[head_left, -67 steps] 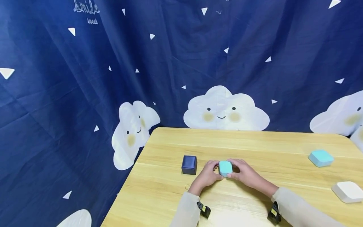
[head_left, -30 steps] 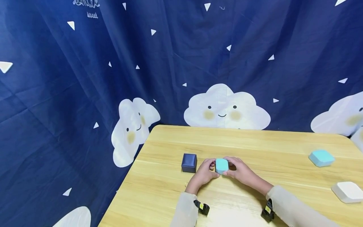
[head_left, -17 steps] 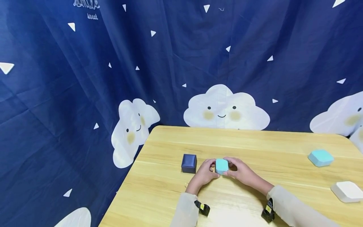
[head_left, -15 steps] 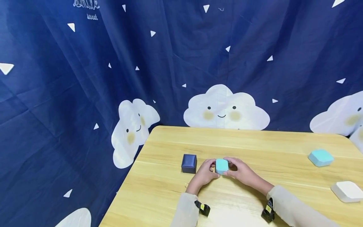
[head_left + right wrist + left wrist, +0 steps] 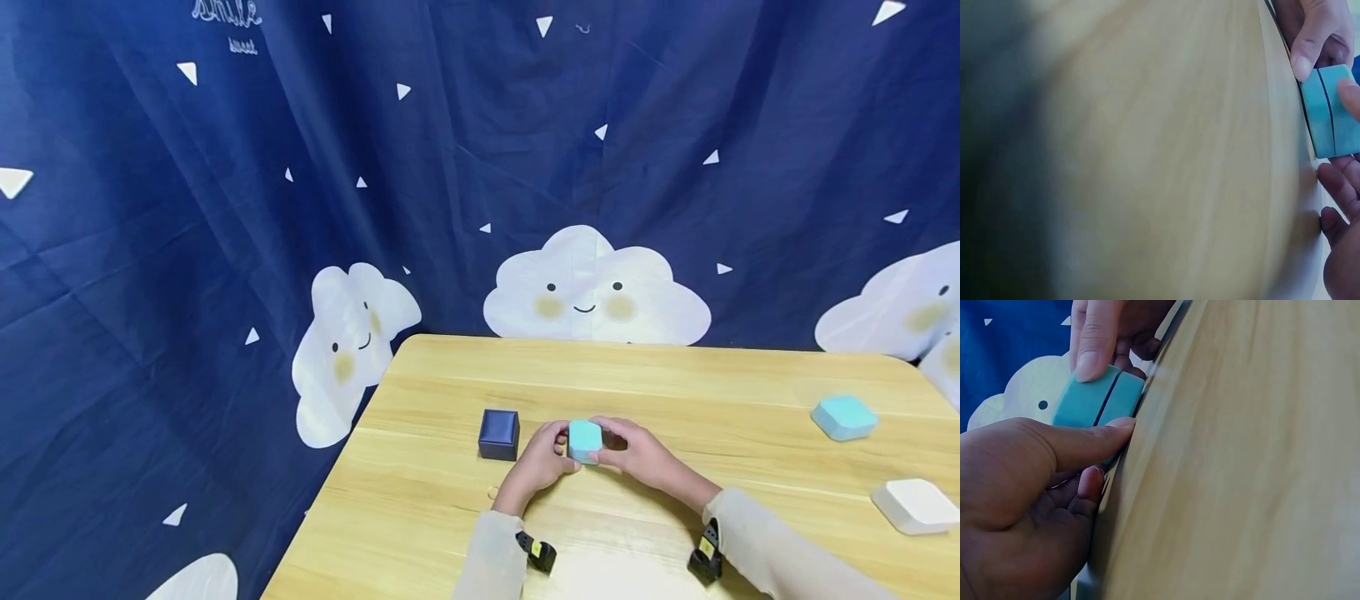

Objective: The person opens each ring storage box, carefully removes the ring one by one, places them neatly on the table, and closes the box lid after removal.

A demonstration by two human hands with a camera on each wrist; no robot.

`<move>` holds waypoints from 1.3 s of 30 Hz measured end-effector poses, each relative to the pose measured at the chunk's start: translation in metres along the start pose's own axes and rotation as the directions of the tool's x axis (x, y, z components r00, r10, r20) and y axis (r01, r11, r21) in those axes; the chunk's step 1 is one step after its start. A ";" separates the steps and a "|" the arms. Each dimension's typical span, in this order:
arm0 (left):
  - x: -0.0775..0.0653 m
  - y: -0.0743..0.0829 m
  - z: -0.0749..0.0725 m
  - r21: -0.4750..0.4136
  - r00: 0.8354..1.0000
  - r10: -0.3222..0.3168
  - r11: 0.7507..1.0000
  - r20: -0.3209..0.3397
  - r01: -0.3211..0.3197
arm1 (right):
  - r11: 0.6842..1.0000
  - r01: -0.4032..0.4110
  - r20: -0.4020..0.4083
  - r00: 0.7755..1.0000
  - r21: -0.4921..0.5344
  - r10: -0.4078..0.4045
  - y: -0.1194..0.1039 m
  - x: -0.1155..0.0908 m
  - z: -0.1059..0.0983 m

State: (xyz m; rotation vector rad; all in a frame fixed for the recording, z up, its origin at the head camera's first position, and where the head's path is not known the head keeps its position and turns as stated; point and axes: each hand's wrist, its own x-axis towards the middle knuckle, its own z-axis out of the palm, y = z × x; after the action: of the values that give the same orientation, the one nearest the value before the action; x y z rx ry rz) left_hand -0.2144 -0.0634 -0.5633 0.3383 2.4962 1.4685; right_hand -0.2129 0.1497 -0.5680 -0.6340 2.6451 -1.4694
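1 left hand (image 5: pixel 542 460) and 1 right hand (image 5: pixel 639 452) pinch the turquoise box (image 5: pixel 585 438) on the table (image 5: pixel 450 375), a probably light, stiff, smooth thing best held by its sides, above and below the seam (image 5: pixel 1107 399).

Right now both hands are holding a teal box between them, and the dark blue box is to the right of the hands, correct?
Not quite. The left hand and right hand do hold a teal box between them, but the head view shows the dark blue box to their left, not right.

Four boxes (image 5: pixel 585 439) (plus one ring (image 5: pixel 492 487))
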 end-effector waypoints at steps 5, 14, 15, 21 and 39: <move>0.000 0.000 0.002 -0.022 1.000 0.000 1.000 -0.001 0.000 | 1.000 0.010 -0.002 1.000 -0.001 -0.010 0.003 0.001 -0.001; 0.000 0.003 0.003 0.006 1.000 -0.007 1.000 -0.013 0.007 | 0.998 -0.029 0.026 0.999 0.054 0.028 0.003 0.003 -0.008; 0.000 0.003 0.003 0.010 1.000 -0.005 1.000 -0.015 0.006 | 0.998 -0.043 0.030 0.999 0.055 0.041 0.004 0.003 -0.008; 0.000 0.001 0.004 0.022 1.000 -0.006 1.000 -0.024 0.007 | 0.992 -0.111 0.057 0.993 0.068 0.107 0.006 0.006 -0.011; 0.000 0.002 0.002 0.029 1.000 -0.001 1.000 -0.028 0.002 | 0.971 -0.179 0.071 0.983 0.159 0.170 0.004 0.016 -0.016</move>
State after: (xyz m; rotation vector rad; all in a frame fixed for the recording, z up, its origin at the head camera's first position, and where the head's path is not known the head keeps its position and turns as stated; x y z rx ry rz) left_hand -0.2136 -0.0604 -0.5624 0.3236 2.5409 1.4472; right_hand -0.2324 0.1586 -0.5601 -0.4112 2.4329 -1.5720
